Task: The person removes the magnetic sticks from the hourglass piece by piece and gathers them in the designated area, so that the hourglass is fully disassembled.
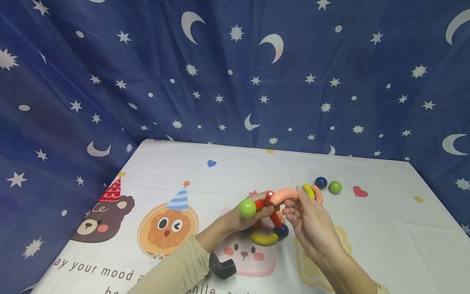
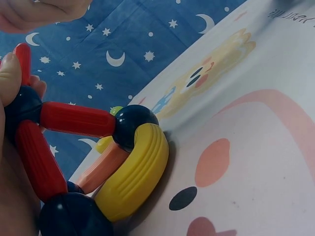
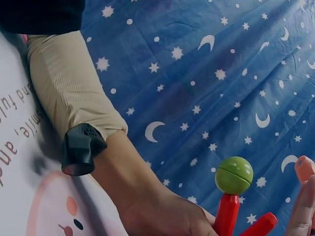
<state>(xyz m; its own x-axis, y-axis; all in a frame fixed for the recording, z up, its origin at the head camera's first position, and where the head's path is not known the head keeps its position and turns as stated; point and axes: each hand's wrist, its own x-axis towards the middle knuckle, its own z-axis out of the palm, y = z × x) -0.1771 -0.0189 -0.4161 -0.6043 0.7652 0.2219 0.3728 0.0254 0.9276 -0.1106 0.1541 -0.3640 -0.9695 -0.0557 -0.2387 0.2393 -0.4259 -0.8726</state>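
A toy frame of magnetic rods and balls stands on the table, its upper part gripped by my left hand (image 1: 253, 213). Red rods (image 2: 76, 119) run from a blue ball (image 2: 23, 107) by the thumb to other blue balls lower down. A yellow curved rod (image 2: 132, 172) and an orange rod (image 2: 102, 168) join the base. On top, a green ball (image 3: 234, 175) caps one red rod (image 3: 226, 214), with a second red rod (image 3: 261, 224) alongside. My right hand (image 1: 312, 222) pinches an orange curved rod (image 1: 283, 196), its free end overlapping the red rod's tip in the head view.
Behind the right hand lie a loose yellow curved rod (image 1: 308, 190), another orange curved rod (image 1: 317, 194), a dark blue ball (image 1: 321, 182) and a green ball (image 1: 335, 187). A black camera (image 1: 222, 266) sits at the left wrist. A starry blue curtain (image 1: 235, 81) borders the printed tablecloth (image 1: 176, 163).
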